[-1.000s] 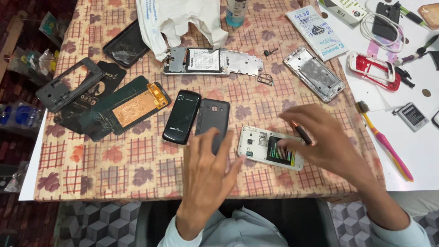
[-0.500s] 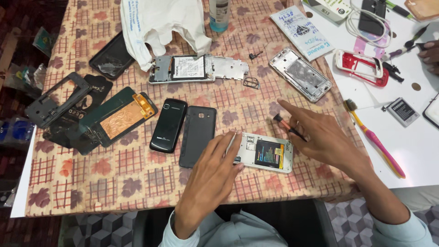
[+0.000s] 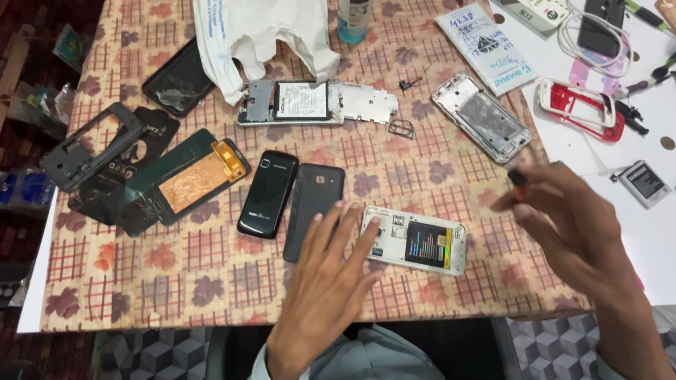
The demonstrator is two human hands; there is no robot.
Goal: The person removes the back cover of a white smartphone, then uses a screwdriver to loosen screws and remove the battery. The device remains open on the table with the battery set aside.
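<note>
Up and to the left of where we grip, we see a black phone [image 3: 267, 193] beside a dark back cover [image 3: 314, 210]. Farther off lie a white plastic bag [image 3: 257, 39], a silver frame [image 3: 482, 117] and a red frame [image 3: 581, 109].

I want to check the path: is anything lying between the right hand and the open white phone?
Nothing visible does. The right hand, which pinches a small dark tool, hovers right of the open white phone with only bare tablecloth between them. The left hand already touches the phone's left end.
</note>
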